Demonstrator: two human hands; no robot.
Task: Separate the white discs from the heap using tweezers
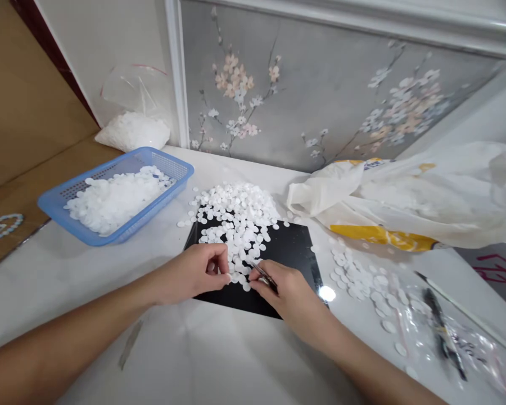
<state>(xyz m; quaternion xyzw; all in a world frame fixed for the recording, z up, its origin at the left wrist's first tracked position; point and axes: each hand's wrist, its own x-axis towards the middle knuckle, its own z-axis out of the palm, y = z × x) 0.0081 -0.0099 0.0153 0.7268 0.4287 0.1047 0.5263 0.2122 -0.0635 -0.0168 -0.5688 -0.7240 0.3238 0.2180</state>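
Observation:
A heap of small white round discs [236, 216] lies partly on a black mat [289, 253] on the white table. My left hand [196, 273] rests on the mat's near edge, fingers curled in a pinch on one white disc. My right hand [287, 289] is beside it, closed on thin metal tweezers [261, 272] whose tip points into the discs.
A blue plastic basket [69, 194] full of white discs stands at the left. A clear bag of discs [132, 129] leans on the wall behind it. A white and yellow plastic bag [425, 197] lies at right. More discs [362, 281] and a black pen [441, 329] lie on clear bags at right.

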